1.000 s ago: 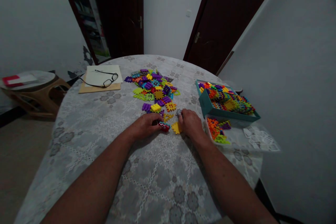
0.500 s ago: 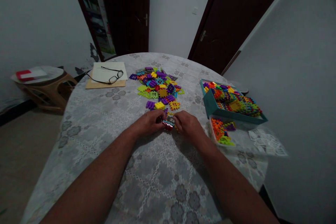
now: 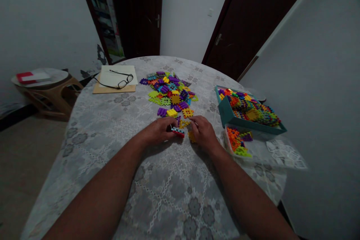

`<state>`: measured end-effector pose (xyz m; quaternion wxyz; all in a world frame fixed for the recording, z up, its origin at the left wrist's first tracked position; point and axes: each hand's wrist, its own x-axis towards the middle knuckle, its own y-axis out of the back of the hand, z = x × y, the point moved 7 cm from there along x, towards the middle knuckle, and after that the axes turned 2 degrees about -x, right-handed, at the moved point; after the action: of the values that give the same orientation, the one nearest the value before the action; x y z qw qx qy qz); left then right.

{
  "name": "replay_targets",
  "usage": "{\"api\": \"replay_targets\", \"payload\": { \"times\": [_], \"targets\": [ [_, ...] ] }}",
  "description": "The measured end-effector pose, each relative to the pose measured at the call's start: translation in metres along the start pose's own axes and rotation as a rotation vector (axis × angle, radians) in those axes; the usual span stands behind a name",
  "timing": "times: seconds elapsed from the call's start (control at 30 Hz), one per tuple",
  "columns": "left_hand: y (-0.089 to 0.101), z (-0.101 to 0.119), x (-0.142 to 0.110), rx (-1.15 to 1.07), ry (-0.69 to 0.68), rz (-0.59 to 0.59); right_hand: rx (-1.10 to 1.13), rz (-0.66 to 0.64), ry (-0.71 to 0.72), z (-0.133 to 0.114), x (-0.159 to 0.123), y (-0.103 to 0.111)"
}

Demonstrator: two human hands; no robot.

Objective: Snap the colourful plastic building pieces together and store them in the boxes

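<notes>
We find the left hand (image 3: 159,131) pinching a red and pale-blue toothed plastic block (image 3: 178,132) over the grey floral tablecloth (image 3: 165,183). The right hand (image 3: 205,132) is curled, partly hiding a yellow plastic tile (image 3: 191,137); we cannot tell its grip. Beyond, pieces in the multicoloured plastic pile (image 3: 174,98) obscure one another.

Red and pale-blue block (image 3: 178,131)

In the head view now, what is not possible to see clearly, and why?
Head view:
Red-edged piece: left end hidden by the left hand.
Yellow piece: right side behind the right hand.
Anything inside that hand: hidden by the hand itself.
Lower pieces in the pile: covered by others.
Shelves: contents too dark and blurred.
</notes>
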<state>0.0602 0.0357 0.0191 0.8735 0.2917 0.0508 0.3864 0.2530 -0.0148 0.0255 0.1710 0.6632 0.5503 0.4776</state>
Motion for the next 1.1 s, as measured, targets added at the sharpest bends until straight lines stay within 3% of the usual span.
{"api": "replay_targets", "payload": {
  "times": [0.17,0.37,0.63,0.87,1.0,1.1],
  "targets": [
    [0.008,-0.008,-0.003,-0.010,0.070,-0.062,-0.156,-0.117,0.136,-0.011,-0.001,-0.021],
    [0.010,-0.005,-0.004,0.043,0.082,-0.074,-0.337,-0.253,-0.033,-0.004,-0.003,-0.029],
    [0.015,-0.006,-0.005,0.063,0.096,-0.048,-0.559,-0.190,-0.226,0.017,-0.007,-0.007],
    [0.027,-0.016,-0.009,-0.069,0.131,-0.043,-0.253,-0.045,0.072,-0.002,0.005,-0.021],
    [0.028,-0.017,-0.009,-0.060,0.124,-0.038,-0.205,-0.104,0.213,-0.017,0.025,-0.035],
    [0.026,-0.017,-0.008,-0.003,0.119,-0.039,-0.211,-0.154,0.243,-0.024,0.050,-0.044]
  ]
}}
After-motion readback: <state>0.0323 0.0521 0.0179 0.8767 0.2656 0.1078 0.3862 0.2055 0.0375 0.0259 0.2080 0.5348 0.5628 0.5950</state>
